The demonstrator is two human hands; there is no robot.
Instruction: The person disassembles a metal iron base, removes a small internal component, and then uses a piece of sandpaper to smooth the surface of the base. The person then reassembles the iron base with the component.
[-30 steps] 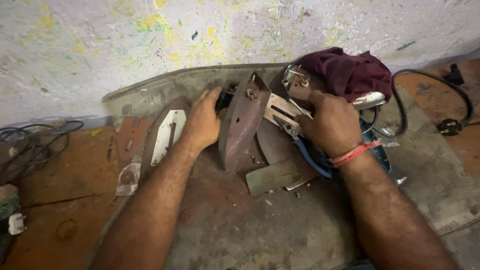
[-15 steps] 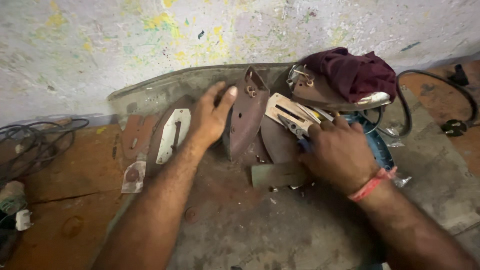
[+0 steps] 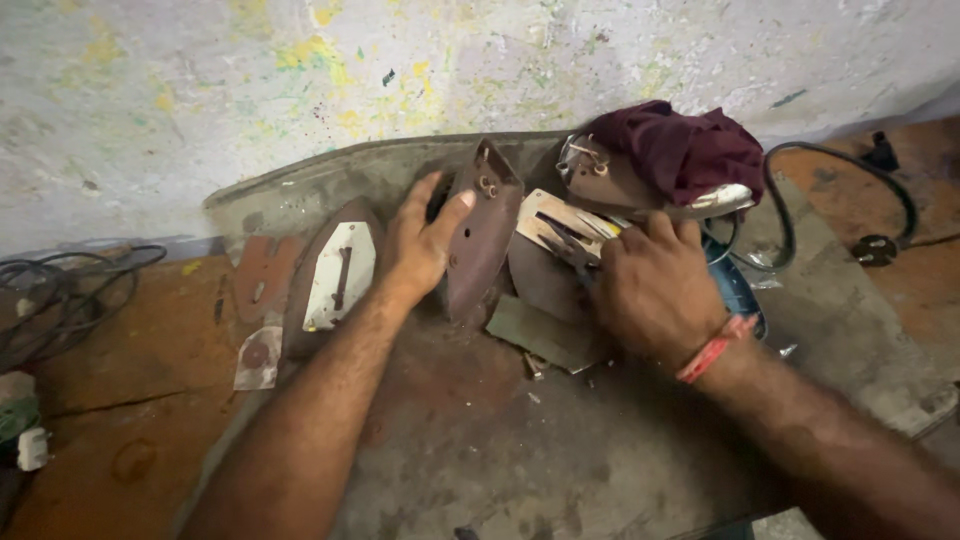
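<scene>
My left hand (image 3: 425,245) rests with fingers spread against a rusty brown iron soleplate (image 3: 482,235) that leans upright against the wall. My right hand (image 3: 655,290) lies palm down on a heap of flat metal iron parts (image 3: 545,285), its fingers curled over them beside a shiny slotted plate (image 3: 560,220). Whether it grips one part is hidden under the palm. Left of my left hand lies another soleplate with a white slotted insert (image 3: 340,272).
A dark maroon cloth (image 3: 680,150) covers an iron body at the back right. A black cable with plug (image 3: 880,240) curls at the right. Grey wires (image 3: 60,295) lie at the left. All rests on a grimy metal sheet (image 3: 520,450) against a paint-spattered wall.
My right hand has slid down and left from near the maroon cloth onto the flat parts. My left hand's fingers have spread against the upright soleplate.
</scene>
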